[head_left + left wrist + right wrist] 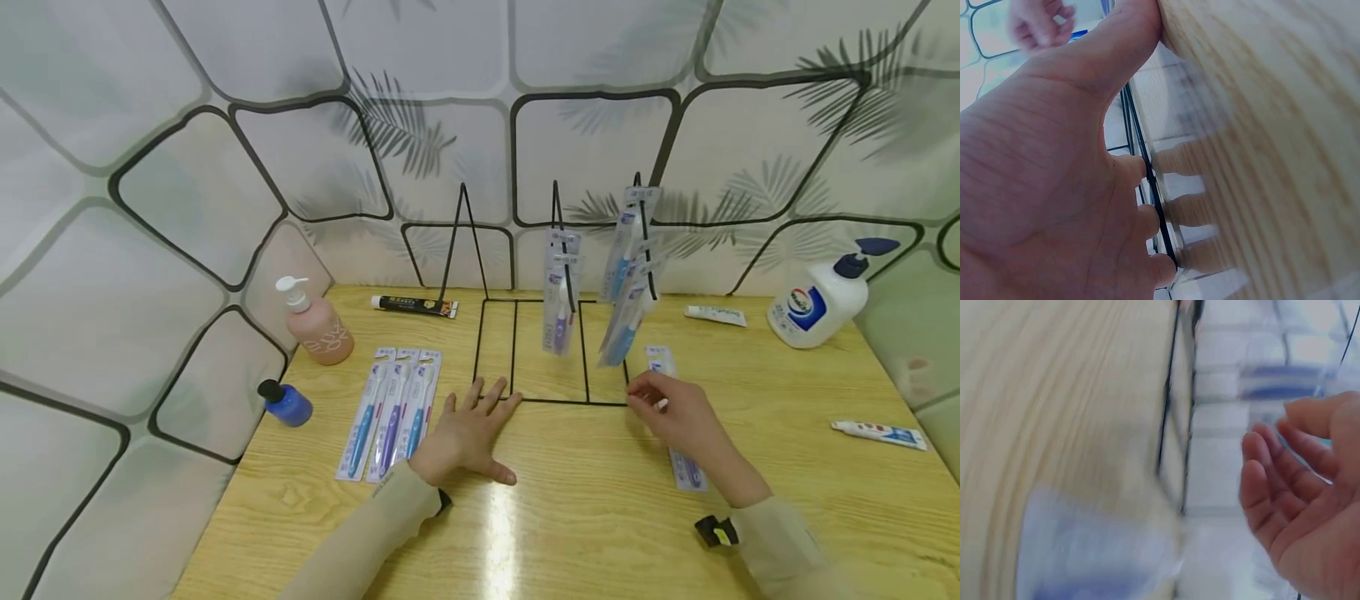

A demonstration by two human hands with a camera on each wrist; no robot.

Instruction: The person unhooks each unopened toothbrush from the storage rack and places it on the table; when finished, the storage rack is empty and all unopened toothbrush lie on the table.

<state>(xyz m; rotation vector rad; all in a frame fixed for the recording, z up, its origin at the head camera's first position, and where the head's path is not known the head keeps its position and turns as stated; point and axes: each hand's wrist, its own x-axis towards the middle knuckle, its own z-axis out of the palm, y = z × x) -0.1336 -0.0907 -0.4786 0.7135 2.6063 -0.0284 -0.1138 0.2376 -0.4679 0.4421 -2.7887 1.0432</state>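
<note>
My left hand (472, 433) lies with fingers spread, its fingertips on the front bar of a black wire rack (551, 401); the left wrist view shows the fingertips against that bar. My right hand (678, 412) hovers by the rack's right front corner, over a packaged toothbrush (691, 473) lying on the table and partly hidden by the hand. In the right wrist view, the right hand's fingers (1255, 487) are loosely bent, with nothing visible between them. Packaged toothbrushes hang on the rack: a purple one (561, 325) on the middle arm and blue ones (622, 337) on the right arm.
Three packaged toothbrushes (388, 425) lie side by side left of my left hand. Around them stand a blue bottle (291, 405) and a pink pump bottle (321, 329). A black tube (412, 306), two white tubes, one nearer (881, 433), and a white pump bottle (821, 300) are farther out.
</note>
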